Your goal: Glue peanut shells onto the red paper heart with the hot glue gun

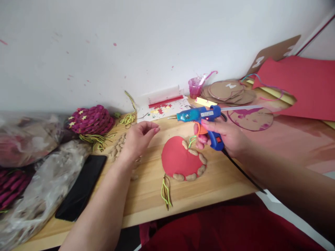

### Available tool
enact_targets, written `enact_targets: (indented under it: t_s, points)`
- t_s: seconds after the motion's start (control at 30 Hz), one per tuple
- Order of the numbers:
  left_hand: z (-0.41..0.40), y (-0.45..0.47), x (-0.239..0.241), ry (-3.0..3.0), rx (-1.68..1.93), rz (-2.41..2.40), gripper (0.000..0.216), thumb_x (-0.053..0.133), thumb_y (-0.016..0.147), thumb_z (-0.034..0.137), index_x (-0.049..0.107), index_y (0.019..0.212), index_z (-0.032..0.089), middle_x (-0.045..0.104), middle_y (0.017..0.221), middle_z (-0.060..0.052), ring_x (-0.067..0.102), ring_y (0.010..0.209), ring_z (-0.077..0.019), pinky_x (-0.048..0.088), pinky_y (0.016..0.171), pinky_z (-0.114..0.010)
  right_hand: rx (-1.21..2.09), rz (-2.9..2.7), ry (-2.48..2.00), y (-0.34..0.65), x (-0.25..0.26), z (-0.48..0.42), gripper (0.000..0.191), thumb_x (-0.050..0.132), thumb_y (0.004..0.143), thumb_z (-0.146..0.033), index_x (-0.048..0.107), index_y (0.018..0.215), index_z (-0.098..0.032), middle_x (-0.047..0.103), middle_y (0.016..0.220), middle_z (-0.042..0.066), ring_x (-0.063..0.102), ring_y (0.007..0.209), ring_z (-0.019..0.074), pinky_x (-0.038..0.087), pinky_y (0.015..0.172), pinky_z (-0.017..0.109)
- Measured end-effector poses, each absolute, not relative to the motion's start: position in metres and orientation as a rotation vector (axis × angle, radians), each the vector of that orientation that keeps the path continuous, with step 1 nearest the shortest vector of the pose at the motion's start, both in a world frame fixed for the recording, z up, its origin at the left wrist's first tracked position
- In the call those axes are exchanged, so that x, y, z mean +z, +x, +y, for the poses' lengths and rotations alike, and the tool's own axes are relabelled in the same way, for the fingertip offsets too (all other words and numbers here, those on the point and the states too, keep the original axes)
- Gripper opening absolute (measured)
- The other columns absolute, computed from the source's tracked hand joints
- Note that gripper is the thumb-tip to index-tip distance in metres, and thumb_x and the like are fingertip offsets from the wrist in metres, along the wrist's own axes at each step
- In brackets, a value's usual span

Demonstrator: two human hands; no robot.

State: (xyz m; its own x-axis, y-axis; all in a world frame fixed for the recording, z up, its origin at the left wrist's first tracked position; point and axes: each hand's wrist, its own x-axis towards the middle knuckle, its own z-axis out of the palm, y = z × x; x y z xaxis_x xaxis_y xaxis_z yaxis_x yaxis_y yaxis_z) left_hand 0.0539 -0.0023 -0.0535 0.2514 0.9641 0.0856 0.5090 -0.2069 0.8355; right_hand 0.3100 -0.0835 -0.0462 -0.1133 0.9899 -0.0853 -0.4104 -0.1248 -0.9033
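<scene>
My right hand (222, 134) is wrapped round a blue glue gun (199, 114) with an orange trigger; its nozzle points left and a clear glue stick juts out behind. Below the gun lies a red paper disc (178, 157), with several peanuts (193, 152) along its right and lower edge. A green loop shows at its upper right, and a yellow-green tassel (165, 193) hangs off its lower left. Over the table left of the disc, my left hand (140, 137) has thumb and forefinger pinched; whatever they hold, if anything, cannot be made out. Loose peanuts (117, 148) lie partly hidden behind it.
A black phone (82, 188) and plastic bags (52, 195) lie at left, beside a purple peanut-covered piece (91, 119) with stars. Along the wall are star cut-outs on white paper (143, 116), a pink-stained cup (195, 89) and cardboard discs (227, 91). Red paper (309, 87) lies at right.
</scene>
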Motion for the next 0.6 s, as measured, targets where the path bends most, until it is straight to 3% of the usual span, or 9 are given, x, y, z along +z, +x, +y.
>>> enact_targets:
  t_s: [0.2,0.43,0.6]
  points:
    - [-0.016,0.064,-0.041,1.037,0.823,0.888,0.034,0.093,0.065,0.033,0.070,0.080,0.013,0.063,0.073,0.000,0.052,0.062,-0.0057,0.042,0.055,-0.016,1.330,-1.181,-0.978,0.307,-0.043,-0.093,0.036,0.076,0.085,-0.054,0.072,0.081,-0.018,0.067,0.067,0.004,0.064,0.062,0.0161,0.054,0.060,0.029]
    - [-0.019,0.069,-0.046,0.812,0.754,0.711,0.030,0.094,0.067,0.024,0.068,0.074,0.009,0.062,0.070,-0.002,0.052,0.059,-0.0052,0.040,0.049,-0.013,1.167,-1.466,-0.925,0.308,-0.046,-0.099,0.033,0.060,0.101,-0.044,0.064,0.079,-0.019,0.064,0.072,0.003,0.061,0.065,0.0124,0.049,0.055,0.024]
    - [-0.020,0.069,-0.048,0.809,0.759,0.671,0.027,0.090,0.072,0.023,0.067,0.073,0.009,0.057,0.067,0.000,0.049,0.058,-0.0052,0.038,0.047,-0.013,1.137,-1.520,-0.911,0.309,-0.052,-0.099,0.030,0.056,0.103,-0.042,0.063,0.085,-0.020,0.065,0.076,0.003,0.063,0.068,0.0129,0.051,0.060,0.026]
